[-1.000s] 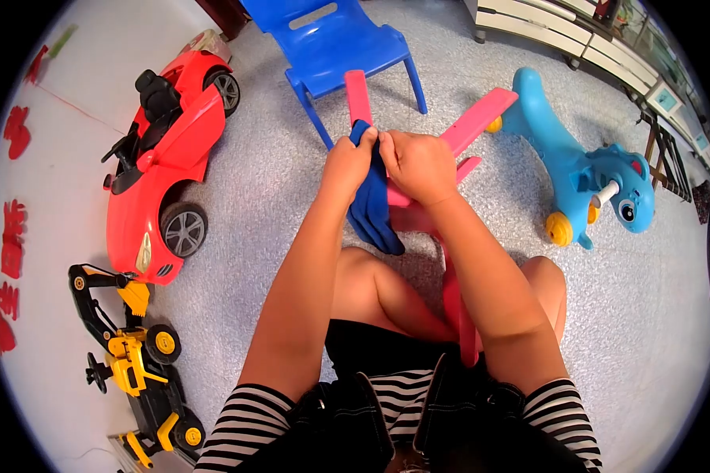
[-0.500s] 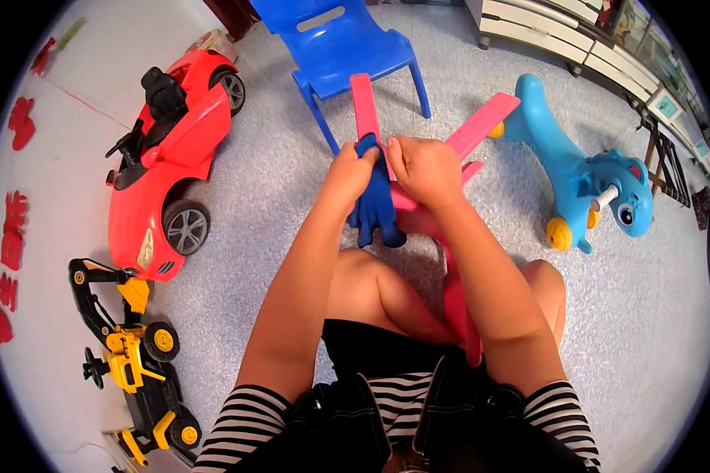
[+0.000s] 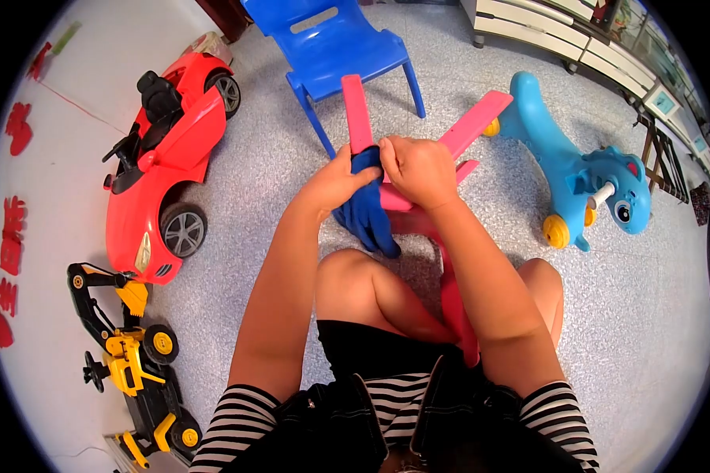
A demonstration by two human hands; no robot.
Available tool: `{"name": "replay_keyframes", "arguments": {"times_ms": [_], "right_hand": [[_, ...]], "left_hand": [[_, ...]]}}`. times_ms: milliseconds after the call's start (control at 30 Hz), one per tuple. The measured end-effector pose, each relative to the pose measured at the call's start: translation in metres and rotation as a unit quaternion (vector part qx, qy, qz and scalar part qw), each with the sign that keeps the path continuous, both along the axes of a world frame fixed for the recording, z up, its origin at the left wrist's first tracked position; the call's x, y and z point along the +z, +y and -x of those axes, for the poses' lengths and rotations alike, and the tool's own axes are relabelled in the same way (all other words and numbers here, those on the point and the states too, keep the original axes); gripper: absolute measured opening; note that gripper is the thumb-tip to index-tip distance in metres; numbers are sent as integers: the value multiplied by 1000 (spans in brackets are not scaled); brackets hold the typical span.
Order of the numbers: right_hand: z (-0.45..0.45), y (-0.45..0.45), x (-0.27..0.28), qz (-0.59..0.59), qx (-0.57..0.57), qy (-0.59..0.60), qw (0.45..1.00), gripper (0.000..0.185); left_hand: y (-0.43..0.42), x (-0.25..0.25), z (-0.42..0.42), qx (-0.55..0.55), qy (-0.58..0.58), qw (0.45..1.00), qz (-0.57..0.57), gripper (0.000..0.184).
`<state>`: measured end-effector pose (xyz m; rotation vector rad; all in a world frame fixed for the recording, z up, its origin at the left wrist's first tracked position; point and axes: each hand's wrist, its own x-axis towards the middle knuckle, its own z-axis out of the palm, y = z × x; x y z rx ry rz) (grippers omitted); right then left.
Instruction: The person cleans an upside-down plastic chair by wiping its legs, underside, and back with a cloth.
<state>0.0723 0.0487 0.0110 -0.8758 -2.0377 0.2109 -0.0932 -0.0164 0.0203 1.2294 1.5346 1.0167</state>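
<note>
A blue glove [image 3: 363, 219] hangs from my left hand [image 3: 331, 185], its fingers pointing down. My left hand is closed on the glove's upper part, thumb across it. My right hand [image 3: 420, 173] is closed right beside it, thumb and curled fingers at the glove's upper edge; what lies inside that fist is hidden. Behind and under both hands is a pink piece of furniture with legs sticking up, perhaps an overturned small chair [image 3: 475, 122]. One pink leg [image 3: 356, 114] rises just beyond the glove. The pink frame's lower part lies between my bent legs.
A blue plastic chair [image 3: 343, 59] stands ahead. To the left are a red ride-on car [image 3: 162, 169] and a yellow-black toy excavator [image 3: 130, 359]. On the right sits a blue ride-on animal [image 3: 564, 162] with yellow wheels. White drawers [image 3: 528, 31] line the back right.
The glove has spread wider and swung slightly left and down. My left hand has moved a little left and lower, its wrist turned. My right hand stays nearly in place.
</note>
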Motion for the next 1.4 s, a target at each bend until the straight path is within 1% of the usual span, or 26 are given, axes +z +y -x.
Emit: {"name": "replay_keyframes", "arguments": {"times_ms": [33, 67, 133, 167, 233, 267, 333, 467, 567, 633, 667, 733, 767, 800, 867, 1000, 1067, 1167, 1200, 1267, 1300, 1367, 1400], "right_hand": [[0, 0, -1, -1, -1, 0, 1000, 40], [1, 1, -1, -2, -1, 0, 1000, 40], [1, 2, -2, -1, -3, -2, 1000, 39], [1, 1, -3, 2, -4, -5, 1000, 39], [1, 0, -1, 11, -6, -10, 1000, 38], [1, 0, 0, 18, -9, -14, 1000, 38], [2, 1, -1, 13, -10, -8, 1000, 38], [3, 2, -1, 2, -14, -3, 1000, 36], [0, 2, 0, 0, -7, -12, 1000, 37], [-1, 2, 1, 9, -7, 2, 1000, 38], [0, 1, 0, 21, -4, 16, 1000, 39], [1, 1, 0, 44, -11, 12, 999, 39], [1, 2, 1, 63, -17, 5, 998, 40], [1, 2, 1, 64, -17, 4, 998, 40], [1, 1, 1, 65, -15, 11, 998, 40], [1, 0, 5, 68, -12, 12, 998, 41], [1, -2, 7, 67, -15, -1, 998, 41], [2, 1, 0, 38, -15, 20, 999, 38], [2, 0, 1, 36, -12, 19, 999, 38], [1, -2, 5, 60, -32, -23, 997, 41], [1, -2, 6, 56, -33, -23, 998, 41], [0, -3, 5, 34, -13, 3, 999, 40], [-1, -1, 4, 33, -16, 4, 999, 40]], "left_hand": [[-5, 4, -3, -8, 7, 999, -30, 39], [-3, -2, -2, -9, 7, 999, -30, 39], [-1, -14, -4, 36, 40, 998, -36, 43], [1, -20, -4, 36, 40, 998, -32, 43], [8, -17, -10, 99, 126, 987, 18, 50], [12, -16, -12, 99, 124, 987, 18, 50], [20, -14, -15, 145, 223, 963, 46, 59], [38, -31, 0, 152, 232, 960, 31, 64], [23, -28, -2, 144, 234, 961, 17, 65], [-4, -22, -8, 47, 215, 973, -70, 75], [-14, -19, -10, 47, 217, 973, -68, 75], [-29, -15, -13, -12, 285, 950, -125, 85], [-29, -28, -12, -8, 312, 939, -145, 91], [-29, -24, -15, -8, 311, 939, -144, 91], [-27, -15, -19, -1, 259, 962, -86, 88], [-21, -9, -20, -11, 247, 968, -49, 82], [-19, -6, -28, 43, 283, 958, -11, 74], [-12, -18, -24, 72, 278, 957, -27, 69], [-12, -14, -28, 75, 277, 957, -29, 69], [-10, -3, -35, 116, 324, 937, 50, 67], [-12, -5, -34, 117, 324, 938, 47, 67], [-19, -23, -28, 109, 278, 952, -63, 69], [-23, -35, -26, 107, 278, 952, -65, 69]]}}
